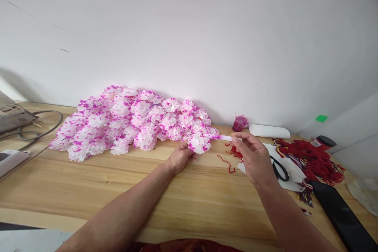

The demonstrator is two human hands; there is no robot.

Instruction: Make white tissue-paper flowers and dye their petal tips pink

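Observation:
My left hand (180,159) pinches a white paper flower (199,143) with magenta marks on its ruffled edges. In my right hand (251,156) is a thin white stick (222,137), its far end stained magenta. That end lies at the top right edge of the flower; whether it touches the petals I cannot tell. Behind my left hand a big heap of similar paper flowers (132,118), white with magenta-dabbed edges, rests against the wall. A small clear cup (240,123) of dark magenta liquid stands beyond my right hand.
Right of my right hand are a white paper roll (269,131), black-handled scissors (280,169), tangled red yarn (313,157), a dark-lidded jar (323,142) and a black phone-like slab (342,212). Red yarn scraps (227,163) lie between my hands. A grey cable (56,124) runs at the left.

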